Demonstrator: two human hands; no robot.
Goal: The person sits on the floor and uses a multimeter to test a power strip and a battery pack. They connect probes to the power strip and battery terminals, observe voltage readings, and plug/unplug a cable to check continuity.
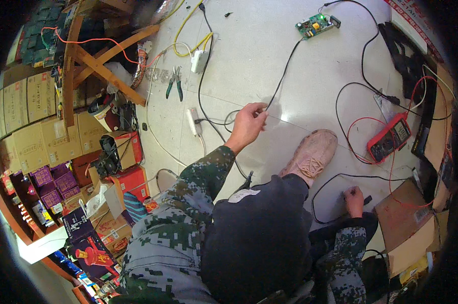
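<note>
My left hand (246, 126), in a camouflage sleeve, pinches a thin black power cord (284, 71). This cord runs up to a green circuit board (315, 25) with a small lit green light. Lower right, my right hand (354, 201) is closed near the floor, beside my knee. A black cable (315, 200) loops round to it, and a short black end piece shows at its fingers; the grip itself is partly hidden. To the right of my shoe (312, 157) lies a red multimeter (388, 139) with its leads.
Green-handled pliers (174, 83), a white power strip (193, 121) and a white adapter (199, 61) lie on the tiled floor at left. Stacked cartons (41, 137) and a wooden frame (94, 63) stand beyond. An open cardboard box (406, 218) is at right. Cords cross the floor.
</note>
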